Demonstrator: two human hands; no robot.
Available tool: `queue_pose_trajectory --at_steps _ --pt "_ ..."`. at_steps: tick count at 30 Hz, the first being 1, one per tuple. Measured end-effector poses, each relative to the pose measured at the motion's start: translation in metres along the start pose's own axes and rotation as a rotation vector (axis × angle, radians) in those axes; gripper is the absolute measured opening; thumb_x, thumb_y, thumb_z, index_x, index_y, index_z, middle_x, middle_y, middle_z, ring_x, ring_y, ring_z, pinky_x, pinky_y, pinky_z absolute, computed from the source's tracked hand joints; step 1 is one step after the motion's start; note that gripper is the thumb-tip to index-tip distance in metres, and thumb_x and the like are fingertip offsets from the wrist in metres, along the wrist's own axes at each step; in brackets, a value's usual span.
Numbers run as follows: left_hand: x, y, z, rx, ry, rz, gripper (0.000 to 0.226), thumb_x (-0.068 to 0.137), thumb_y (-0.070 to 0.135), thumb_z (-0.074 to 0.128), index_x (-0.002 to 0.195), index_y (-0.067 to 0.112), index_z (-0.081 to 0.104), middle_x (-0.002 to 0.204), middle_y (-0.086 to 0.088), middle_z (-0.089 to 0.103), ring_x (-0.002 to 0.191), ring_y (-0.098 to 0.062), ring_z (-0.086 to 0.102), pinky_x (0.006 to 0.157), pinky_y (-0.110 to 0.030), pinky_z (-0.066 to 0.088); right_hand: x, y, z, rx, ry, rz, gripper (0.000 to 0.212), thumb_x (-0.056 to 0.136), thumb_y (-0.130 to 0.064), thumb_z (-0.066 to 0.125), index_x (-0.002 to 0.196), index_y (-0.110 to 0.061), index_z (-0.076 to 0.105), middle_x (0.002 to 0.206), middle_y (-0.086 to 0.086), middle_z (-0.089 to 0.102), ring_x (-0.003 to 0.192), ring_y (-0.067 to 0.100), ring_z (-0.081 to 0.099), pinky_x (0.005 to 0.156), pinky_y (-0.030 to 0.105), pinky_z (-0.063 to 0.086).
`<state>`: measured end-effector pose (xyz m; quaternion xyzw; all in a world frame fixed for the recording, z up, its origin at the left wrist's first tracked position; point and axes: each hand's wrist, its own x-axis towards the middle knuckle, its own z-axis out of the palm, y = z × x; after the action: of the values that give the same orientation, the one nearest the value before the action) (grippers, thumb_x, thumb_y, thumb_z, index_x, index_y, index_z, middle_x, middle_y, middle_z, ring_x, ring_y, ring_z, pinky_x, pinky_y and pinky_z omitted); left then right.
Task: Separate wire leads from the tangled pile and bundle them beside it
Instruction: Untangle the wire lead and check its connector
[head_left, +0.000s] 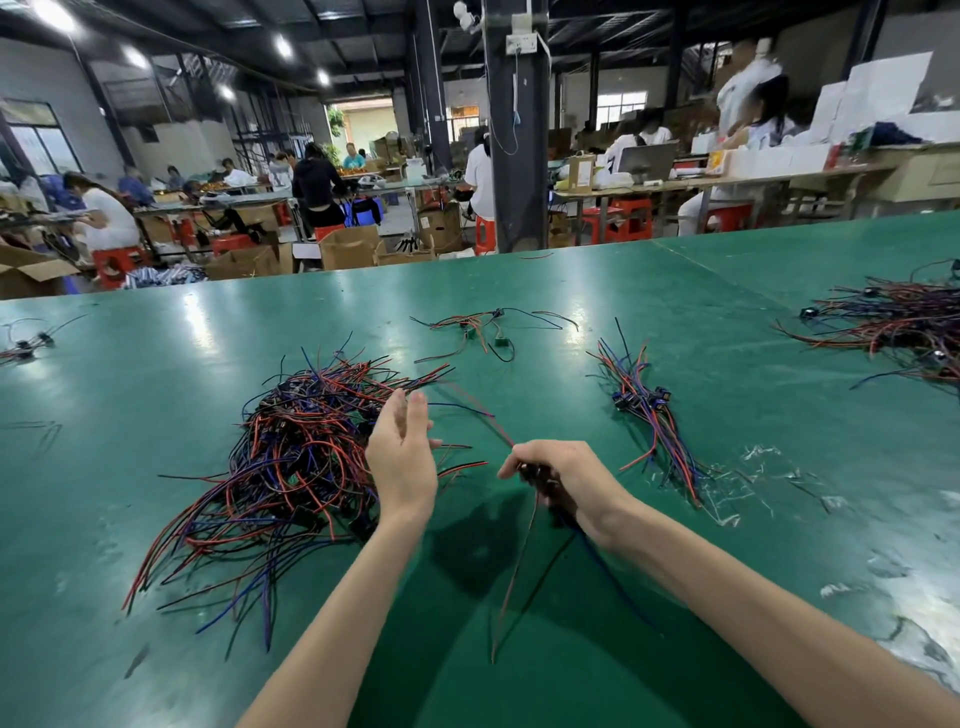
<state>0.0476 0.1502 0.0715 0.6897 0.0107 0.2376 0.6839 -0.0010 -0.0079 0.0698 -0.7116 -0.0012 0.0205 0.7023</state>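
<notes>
A tangled pile (291, 462) of red, black and blue wire leads lies on the green table (571, 649), left of centre. My left hand (402, 457) hovers at the pile's right edge, fingers apart and empty. Just to its right, my right hand (561, 475) is closed around a few wire leads (524, 551) at their dark connector end; the blurred wires hang down toward me and one red strand stretches up to the left. A sorted bundle (649, 415) of leads with connectors lies further right on the table.
A few loose leads with small green boards (483, 332) lie beyond the pile. Another large wire heap (893, 322) sits at the far right and a small one (26, 345) at the far left. Clear plastic scraps (753, 483) lie near the bundle. People work at benches beyond the table.
</notes>
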Motion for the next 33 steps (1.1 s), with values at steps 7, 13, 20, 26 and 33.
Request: queue_pose_trajectory --at_steps 7,13,20,26,33 --pt "-0.04 0.003 0.03 -0.112 -0.483 -0.285 0.026 0.097 0.014 0.05 0.092 -0.003 0.069 0.064 0.001 0.071 0.059 -0.006 0.065 0.058 -0.017 0.052 0.011 -0.009 -0.022 0.301 0.083 0.053 0.023 0.093 -0.02 0.053 0.086 -0.011 0.073 0.065 -0.007 0.052 0.051 0.008 0.031 0.051 0.021 0.027" --pt "-0.062 0.006 0.035 -0.216 -0.645 -0.4 0.021 0.093 0.005 0.053 0.081 0.006 0.07 0.069 -0.004 0.069 0.061 -0.01 0.062 0.063 -0.02 0.052 0.014 -0.006 -0.024 0.356 0.077 0.045 0.024 0.072 -0.032 0.066 0.082 -0.01 0.071 0.061 -0.007 0.062 0.042 0.004 0.038 0.044 0.015 0.036" --pt "-0.059 0.016 0.033 -0.398 -0.545 -0.564 0.009 0.09 -0.005 0.055 0.09 -0.007 0.063 0.064 -0.008 0.064 0.05 -0.01 0.057 0.05 -0.019 0.051 0.016 -0.004 -0.025 0.286 0.01 0.03 0.03 0.068 -0.035 0.068 0.088 -0.011 0.071 0.059 -0.007 0.057 0.054 0.009 0.045 0.061 0.025 0.033" --pt "-0.056 0.02 0.03 -0.326 -0.492 -0.54 0.019 0.091 -0.004 0.053 0.077 0.001 0.065 0.058 -0.004 0.064 0.045 -0.006 0.056 0.045 -0.02 0.05 0.016 -0.003 -0.031 0.242 -0.149 0.027 0.039 0.057 -0.013 0.076 0.095 -0.017 0.073 0.082 0.003 0.063 0.078 0.018 0.053 0.077 0.034 0.034" --pt "-0.058 0.021 0.03 -0.265 -0.506 -0.499 0.02 0.09 -0.002 0.056 0.073 0.0 0.064 0.06 -0.007 0.062 0.042 -0.006 0.05 0.045 -0.02 0.05 0.016 -0.002 -0.03 0.235 -0.08 -0.015 0.032 0.072 0.006 0.07 0.096 -0.016 0.073 0.065 0.0 0.059 0.066 0.016 0.057 0.073 0.034 0.037"
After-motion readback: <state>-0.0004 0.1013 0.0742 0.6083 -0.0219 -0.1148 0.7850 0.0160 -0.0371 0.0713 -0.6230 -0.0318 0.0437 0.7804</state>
